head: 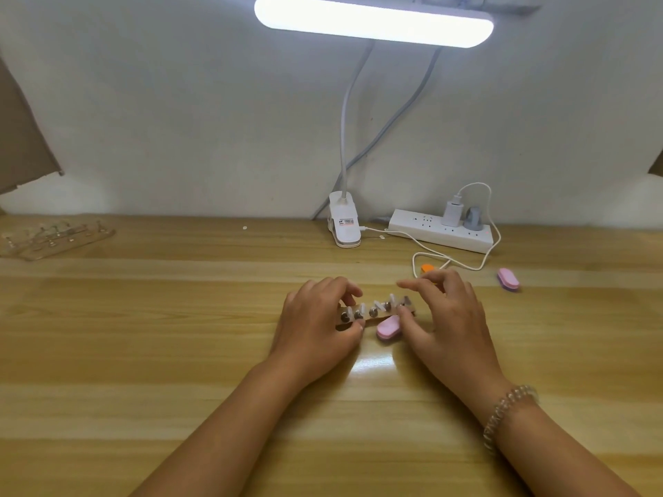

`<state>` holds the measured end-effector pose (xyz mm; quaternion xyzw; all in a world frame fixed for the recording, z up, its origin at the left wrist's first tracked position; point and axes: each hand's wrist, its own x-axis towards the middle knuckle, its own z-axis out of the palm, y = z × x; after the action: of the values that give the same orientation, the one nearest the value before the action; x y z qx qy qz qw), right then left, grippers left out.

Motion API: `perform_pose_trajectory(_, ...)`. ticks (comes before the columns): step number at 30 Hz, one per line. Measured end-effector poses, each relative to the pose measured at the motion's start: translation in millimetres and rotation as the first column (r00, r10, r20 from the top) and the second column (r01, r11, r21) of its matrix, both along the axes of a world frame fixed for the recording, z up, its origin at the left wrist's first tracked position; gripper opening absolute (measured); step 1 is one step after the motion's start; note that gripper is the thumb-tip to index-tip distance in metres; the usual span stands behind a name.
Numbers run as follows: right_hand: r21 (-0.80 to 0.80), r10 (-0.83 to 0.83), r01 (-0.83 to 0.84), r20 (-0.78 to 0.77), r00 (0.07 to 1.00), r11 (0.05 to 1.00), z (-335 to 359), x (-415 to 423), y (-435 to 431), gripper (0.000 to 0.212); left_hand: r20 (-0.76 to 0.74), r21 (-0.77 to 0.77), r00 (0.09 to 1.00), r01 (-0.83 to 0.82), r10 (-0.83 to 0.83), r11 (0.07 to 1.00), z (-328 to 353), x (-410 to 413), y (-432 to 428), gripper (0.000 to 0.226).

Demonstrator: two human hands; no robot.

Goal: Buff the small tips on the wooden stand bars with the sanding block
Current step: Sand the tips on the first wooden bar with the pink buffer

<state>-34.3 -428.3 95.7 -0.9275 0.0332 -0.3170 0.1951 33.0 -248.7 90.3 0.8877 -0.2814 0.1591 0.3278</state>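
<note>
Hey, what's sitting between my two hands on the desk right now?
In the head view: the wooden stand bar with its small tips, and a pink sanding block just in front.

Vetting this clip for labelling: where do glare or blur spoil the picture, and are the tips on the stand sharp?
Head view throughout: the lamp is blown out white; a glare patch lies on the table just nearer than the pink sanding block; the tips on the wooden stand bar look soft, detail unreadable.

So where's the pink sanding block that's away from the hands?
Head view: that pink oval sanding block lies on the wooden table, right of the right hand, near the white power strip.
</note>
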Motion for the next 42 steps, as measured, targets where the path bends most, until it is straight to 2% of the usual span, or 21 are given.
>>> perform_pose_trajectory(6, -0.001, -0.023, 0.023, -0.026, 0.999, 1.0, -0.5, 0.7, -1.8, 0.016, -0.009, 0.001, 1.0, -0.011, 0.011, 1.0, -1.7, 0.9, 0.9, 0.03)
perform_pose_trajectory(14, 0.064, 0.032, -0.033, 0.009, 0.999, 0.997, 3.2, -1.9, -0.2, 0.012, -0.139, -0.05, 0.972, -0.199, 0.191, 0.979, 0.3, 7.6, 5.2, 0.044)
perform_pose_trajectory(16, 0.06, 0.074, -0.076, 0.03, 0.997, 0.995, 3.9, -3.7, 3.2, 0.011, -0.084, -0.026, 0.964, -0.256, 0.253, 0.966, 2.6, 5.6, 4.9, 0.051)
perform_pose_trajectory(18, 0.061, 0.1, -0.103, 0.058, 0.993, 0.993, 4.6, -5.4, 5.1, 0.011, 0.07, -0.044, 0.971, -0.226, 0.229, 0.973, 5.7, -1.5, 2.1, 0.049)
perform_pose_trajectory(20, 0.075, 0.123, -0.13, 0.086, 0.989, 0.989, 5.8, -7.0, 6.0, 0.013, 0.216, -0.034, 0.972, -0.084, 0.089, 0.996, 6.6, -10.9, -3.4, 0.041)
perform_pose_trajectory(22, 0.076, 0.165, -0.173, 0.109, 0.98, 0.982, 7.1, -8.3, 7.0, 0.015, 0.241, 0.032, 0.968, 0.061, -0.067, 0.998, 6.4, -18.8, -7.8, 0.034)
perform_pose_trajectory(25, 0.064, 0.236, -0.244, 0.106, 0.966, 0.968, 7.9, -10.2, 11.4, 0.016, 0.106, 0.019, 0.982, 0.153, -0.154, 0.988, 7.2, -19.6, -5.7, 0.014)
perform_pose_trajectory(27, 0.071, 0.251, -0.256, 0.073, 0.965, 0.964, 8.9, -10.9, 13.9, 0.019, 0.002, -0.028, 0.985, 0.173, -0.173, 0.985, 5.7, -16.3, -3.4, 0.01)
perform_pose_trajectory(31, 0.001, 0.13, -0.13, -0.089, 0.988, 0.992, 8.3, -11.4, 10.7, 0.044, -0.146, -0.105, 0.968, 0.192, -0.206, 0.976, 4.0, -11.2, -3.0, 0.017)
perform_pose_trajectory(35, -0.106, 0.056, -0.084, -0.247, 0.968, 0.991, 4.7, -11.9, 7.9, 0.042, -0.208, -0.178, 0.957, 0.166, -0.202, 0.97, 0.9, -4.4, -2.8, 0.011)
perform_pose_trajectory(38, -0.124, 0.037, -0.067, -0.227, 0.973, 0.99, 3.6, -10.5, 8.2, 0.036, -0.227, -0.192, 0.951, 0.169, -0.211, 0.967, -0.4, -0.9, -2.7, 0.02)
perform_pose_trajectory(40, -0.024, 0.057, -0.061, -0.135, 0.989, 0.998, 5.8, -10.5, 6.5, 0.032, -0.241, -0.185, 0.946, 0.173, -0.215, 0.967, -0.8, 0.1, -2.0, 0.025)
perform_pose_trajectory(42, 0.09, 0.117, -0.116, -0.003, 0.993, 0.989, 8.4, -12.3, 7.2, 0.03, -0.263, -0.161, 0.939, 0.184, -0.222, 0.97, -0.1, 0.0, -1.4, 0.019)
